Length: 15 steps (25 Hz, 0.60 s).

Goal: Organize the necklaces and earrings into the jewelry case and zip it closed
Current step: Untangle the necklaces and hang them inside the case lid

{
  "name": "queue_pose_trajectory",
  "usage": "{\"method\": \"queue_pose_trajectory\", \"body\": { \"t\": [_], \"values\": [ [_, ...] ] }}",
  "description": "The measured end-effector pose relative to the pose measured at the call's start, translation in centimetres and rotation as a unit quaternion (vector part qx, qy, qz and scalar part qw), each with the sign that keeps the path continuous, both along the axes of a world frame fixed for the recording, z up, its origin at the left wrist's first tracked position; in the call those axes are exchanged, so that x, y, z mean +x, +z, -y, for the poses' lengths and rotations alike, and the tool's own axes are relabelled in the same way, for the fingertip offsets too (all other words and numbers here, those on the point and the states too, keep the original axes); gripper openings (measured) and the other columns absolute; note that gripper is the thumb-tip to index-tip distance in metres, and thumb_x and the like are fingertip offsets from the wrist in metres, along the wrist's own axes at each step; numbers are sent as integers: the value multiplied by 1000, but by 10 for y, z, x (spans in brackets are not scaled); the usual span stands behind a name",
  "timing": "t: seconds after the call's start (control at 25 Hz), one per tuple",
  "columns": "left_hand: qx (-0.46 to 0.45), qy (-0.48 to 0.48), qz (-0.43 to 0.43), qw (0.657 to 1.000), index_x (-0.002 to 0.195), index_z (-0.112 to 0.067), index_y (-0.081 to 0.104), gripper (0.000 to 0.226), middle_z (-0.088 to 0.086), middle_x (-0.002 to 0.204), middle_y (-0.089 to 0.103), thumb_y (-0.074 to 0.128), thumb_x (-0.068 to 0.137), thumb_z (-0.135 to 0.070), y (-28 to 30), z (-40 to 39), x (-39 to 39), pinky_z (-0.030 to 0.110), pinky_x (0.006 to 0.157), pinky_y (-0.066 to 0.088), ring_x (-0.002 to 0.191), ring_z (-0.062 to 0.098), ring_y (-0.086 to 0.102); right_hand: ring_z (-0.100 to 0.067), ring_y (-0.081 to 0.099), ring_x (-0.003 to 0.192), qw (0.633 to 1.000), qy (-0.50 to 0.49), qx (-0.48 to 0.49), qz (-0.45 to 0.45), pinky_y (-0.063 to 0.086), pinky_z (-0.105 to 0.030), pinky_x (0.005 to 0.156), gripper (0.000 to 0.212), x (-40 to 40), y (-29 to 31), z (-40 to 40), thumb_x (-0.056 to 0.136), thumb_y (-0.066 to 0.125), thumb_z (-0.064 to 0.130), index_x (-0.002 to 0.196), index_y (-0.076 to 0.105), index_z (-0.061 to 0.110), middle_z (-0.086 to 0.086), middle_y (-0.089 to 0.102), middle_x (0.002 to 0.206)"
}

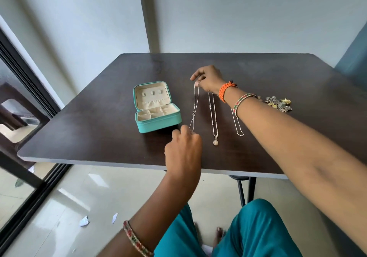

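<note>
matt dark wood table (278,90), thin metal necklaces (214,116)

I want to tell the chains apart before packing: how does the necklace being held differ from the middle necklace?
The held necklace is pinched at its far end by the right hand, with the left hand at its near end; the middle necklace lies untouched on the table. The held necklace shows no round pendant; the middle necklace ends in one. The held necklace lies nearer the open jewelry case. Both are thin, silvery chains stretched lengthwise.
</note>
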<state>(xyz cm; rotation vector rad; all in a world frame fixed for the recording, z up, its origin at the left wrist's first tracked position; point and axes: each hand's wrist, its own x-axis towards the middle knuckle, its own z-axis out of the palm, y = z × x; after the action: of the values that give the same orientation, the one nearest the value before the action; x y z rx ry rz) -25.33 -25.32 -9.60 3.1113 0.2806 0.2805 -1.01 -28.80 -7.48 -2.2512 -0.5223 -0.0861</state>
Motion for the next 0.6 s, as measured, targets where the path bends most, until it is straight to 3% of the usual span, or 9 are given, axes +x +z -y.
{"method": "queue_pose_trajectory", "body": {
  "t": [0.08, 0.2, 0.32, 0.4, 0.48, 0.6],
  "values": [
    [-26, 1, -3, 1000, 110, -10, 53, 25, 5, 114, 48, 47, 89, 2, 3, -4, -4, 29, 52, 30, 105, 24, 49, 2, 52, 58, 1000, 10, 3, -7, 43, -9, 63, 20, 1, -5, -2, 76, 68, -5, 89, 73, 10, 10, 58, 63],
    [-175, 20, 20, 984, 90, -9, 54, 15, 7, 96, 53, 43, 85, -1, 4, -28, -6, 36, 65, 40, 93, 34, 55, 0, 51, 59, 999, 33, 8, -22, 43, -13, 69, 21, 0, -6, 0, 78, 66, -5, 94, 72, 8, 8, 57, 62],
    [-258, 3, 87, 962, 104, -6, 62, 28, 12, 94, 63, 40, 87, -3, 5, -49, -9, 46, 77, 49, 87, 36, 57, -4, 51, 60, 996, 82, -11, -41, 44, -14, 60, 24, -2, 0, 1, 81, 62, -7, 99, 70, 7, 3, 57, 65],
    [-238, -38, 107, 965, 117, -14, 61, 30, 7, 106, 66, 42, 95, -16, 5, -48, -11, 44, 80, 50, 96, 31, 58, -9, 54, 59, 993, 108, -23, -50, 51, -18, 55, 24, -4, 3, 2, 83, 58, -10, 99, 68, 4, 0, 59, 67],
    [-168, -65, 102, 978, 125, -25, 55, 33, -2, 112, 64, 38, 98, -34, 1, -41, -9, 37, 74, 50, 100, 27, 60, -10, 57, 57, 991, 114, -58, -28, 54, -18, 61, 22, -7, 6, 4, 85, 55, -9, 97, 69, 2, 0, 59, 65],
    [-78, -75, 105, 989, 118, -31, 58, 36, -7, 100, 64, 32, 97, -45, -10, -38, -2, 29, 59, 41, 86, 22, 63, -12, 61, 58, 992, 104, -68, 2, 56, -21, 68, 21, -12, 9, 7, 88, 51, -6, 93, 70, 0, -3, 61, 65]
  ]
}}
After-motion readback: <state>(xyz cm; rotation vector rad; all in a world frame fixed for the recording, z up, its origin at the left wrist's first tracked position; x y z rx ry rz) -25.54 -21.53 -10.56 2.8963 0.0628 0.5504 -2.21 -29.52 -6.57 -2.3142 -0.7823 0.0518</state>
